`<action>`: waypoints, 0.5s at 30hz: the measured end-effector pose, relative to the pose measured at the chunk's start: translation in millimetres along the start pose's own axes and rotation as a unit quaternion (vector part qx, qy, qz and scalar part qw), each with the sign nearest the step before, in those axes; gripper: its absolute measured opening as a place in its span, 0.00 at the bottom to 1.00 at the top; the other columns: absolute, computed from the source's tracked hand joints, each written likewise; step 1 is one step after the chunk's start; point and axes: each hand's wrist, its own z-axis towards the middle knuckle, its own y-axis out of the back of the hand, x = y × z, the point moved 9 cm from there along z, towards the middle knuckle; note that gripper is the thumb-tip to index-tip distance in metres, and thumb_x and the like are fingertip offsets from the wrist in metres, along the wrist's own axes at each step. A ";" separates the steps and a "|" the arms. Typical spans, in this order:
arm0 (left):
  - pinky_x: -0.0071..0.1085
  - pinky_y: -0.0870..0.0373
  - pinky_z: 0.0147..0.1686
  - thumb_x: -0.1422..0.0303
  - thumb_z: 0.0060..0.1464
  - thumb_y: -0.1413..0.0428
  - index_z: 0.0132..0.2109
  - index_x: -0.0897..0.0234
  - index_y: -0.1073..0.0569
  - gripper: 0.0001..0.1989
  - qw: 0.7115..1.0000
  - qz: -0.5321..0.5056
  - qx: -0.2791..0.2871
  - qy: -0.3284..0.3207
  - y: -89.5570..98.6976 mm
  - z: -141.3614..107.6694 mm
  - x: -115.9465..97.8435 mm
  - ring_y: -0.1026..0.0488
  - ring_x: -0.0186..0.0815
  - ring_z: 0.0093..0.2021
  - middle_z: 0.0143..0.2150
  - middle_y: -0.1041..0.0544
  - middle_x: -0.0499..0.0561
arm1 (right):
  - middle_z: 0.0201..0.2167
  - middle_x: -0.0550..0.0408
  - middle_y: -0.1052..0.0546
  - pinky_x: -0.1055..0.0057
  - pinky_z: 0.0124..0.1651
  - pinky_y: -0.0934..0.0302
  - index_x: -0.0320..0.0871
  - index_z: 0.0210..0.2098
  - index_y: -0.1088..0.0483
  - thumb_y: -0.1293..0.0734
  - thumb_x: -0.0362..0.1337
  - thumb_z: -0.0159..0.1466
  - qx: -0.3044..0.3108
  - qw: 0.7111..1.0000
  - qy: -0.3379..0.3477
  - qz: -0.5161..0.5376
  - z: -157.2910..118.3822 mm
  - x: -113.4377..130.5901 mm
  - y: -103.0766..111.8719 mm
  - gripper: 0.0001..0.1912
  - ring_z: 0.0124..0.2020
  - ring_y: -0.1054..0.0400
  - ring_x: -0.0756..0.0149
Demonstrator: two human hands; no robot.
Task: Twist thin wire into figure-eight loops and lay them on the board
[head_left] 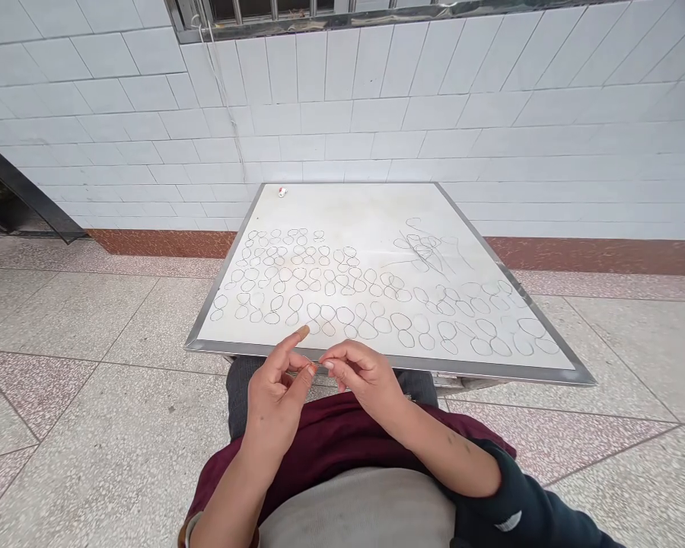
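My left hand (282,384) is closed in a pinch near the table's front edge, its index finger raised with a yellowish covering on the tip. Facing it, my right hand (361,374) pinches thumb against fingers, the fingertips of both hands almost meeting. Something very thin seems to run between them, too small to make out. Just beyond lie many thin dark loops (323,313) of wire or thread, paired like figure eights in rough rows. A loose heap of thin strands (425,250) lies farther back on the right.
The white tabletop (354,202) has a grey metal rim. A small white and red object (282,192) sits at its back left corner. Behind stands a white tiled wall (331,114) with a hanging cord (222,91). My knees are under the table's front edge.
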 end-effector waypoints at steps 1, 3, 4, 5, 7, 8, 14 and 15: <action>0.26 0.36 0.30 0.64 0.57 0.43 0.59 0.53 0.31 0.23 1.000 -0.023 -0.009 0.000 0.1 0.0 0.8 0.33 0.29 0.28 0.31 0.26 0.44 | 0.27 0.59 0.29 0.75 0.25 0.39 0.46 0.35 0.27 0.32 0.42 0.63 0.003 0.999 -0.008 0.038 0.3 -2.1 -1.3 0.06 0.21 0.37 0.74; 0.26 0.35 0.32 0.65 0.56 0.42 0.60 0.54 0.32 0.23 0.997 -0.067 -0.033 0.001 1.5 0.1 2.8 0.34 0.29 0.28 0.31 0.27 0.43 | 0.30 0.59 0.28 0.75 0.30 0.35 0.47 0.39 0.28 0.28 0.42 0.59 0.009 0.993 -0.021 0.113 0.8 -5.4 -4.9 0.10 0.26 0.34 0.73; 0.26 0.35 0.33 0.65 0.56 0.42 0.60 0.54 0.32 0.24 0.996 -0.084 -0.043 0.003 2.1 0.1 4.0 0.34 0.29 0.29 0.31 0.27 0.43 | 0.32 0.59 0.27 0.74 0.33 0.34 0.48 0.40 0.29 0.27 0.42 0.57 0.011 0.990 -0.025 0.140 0.7 -6.7 -7.0 0.13 0.29 0.33 0.72; 0.26 0.34 0.34 0.65 0.56 0.42 0.60 0.54 0.33 0.25 0.994 -0.099 -0.050 0.005 1.9 0.0 5.4 0.33 0.29 0.30 0.31 0.26 0.44 | 0.34 0.58 0.27 0.73 0.37 0.33 0.48 0.40 0.29 0.26 0.41 0.55 0.013 0.987 -0.028 0.155 0.5 -8.0 -9.0 0.15 0.32 0.32 0.71; 0.26 0.33 0.36 0.64 0.56 0.41 0.61 0.55 0.34 0.26 0.990 -0.124 -0.059 0.009 1.0 -0.7 7.9 0.31 0.30 0.32 0.31 0.25 0.44 | 0.34 0.58 0.27 0.70 0.42 0.33 0.47 0.39 0.30 0.26 0.41 0.56 0.020 0.986 -0.035 0.163 -0.7 -11.7 -13.9 0.15 0.36 0.31 0.69; 0.27 0.32 0.36 0.64 0.56 0.41 0.61 0.56 0.34 0.26 0.989 -0.135 -0.064 0.010 0.4 -1.2 9.1 0.31 0.31 0.32 0.32 0.25 0.45 | 0.34 0.57 0.27 0.69 0.42 0.33 0.47 0.39 0.30 0.26 0.41 0.56 0.023 0.986 -0.037 0.161 -1.5 -13.7 -16.3 0.14 0.37 0.31 0.69; 0.25 0.30 0.34 0.63 0.54 0.40 0.60 0.56 0.33 0.26 0.983 -0.168 -0.077 0.019 -1.3 -1.8 14.2 0.30 0.31 0.32 0.30 0.25 0.44 | 0.33 0.56 0.26 0.68 0.40 0.33 0.47 0.36 0.28 0.30 0.41 0.61 -0.029 0.997 0.023 0.074 -4.3 -13.6 -9.5 0.06 0.36 0.29 0.66; 0.25 0.30 0.34 0.63 0.54 0.40 0.60 0.56 0.33 0.26 0.983 -0.167 -0.077 0.020 -1.1 -1.3 14.6 0.30 0.30 0.32 0.30 0.25 0.44 | 0.33 0.55 0.25 0.67 0.40 0.33 0.47 0.35 0.27 0.31 0.41 0.62 -0.031 0.998 0.035 0.048 -4.4 -12.3 -9.0 0.05 0.36 0.29 0.65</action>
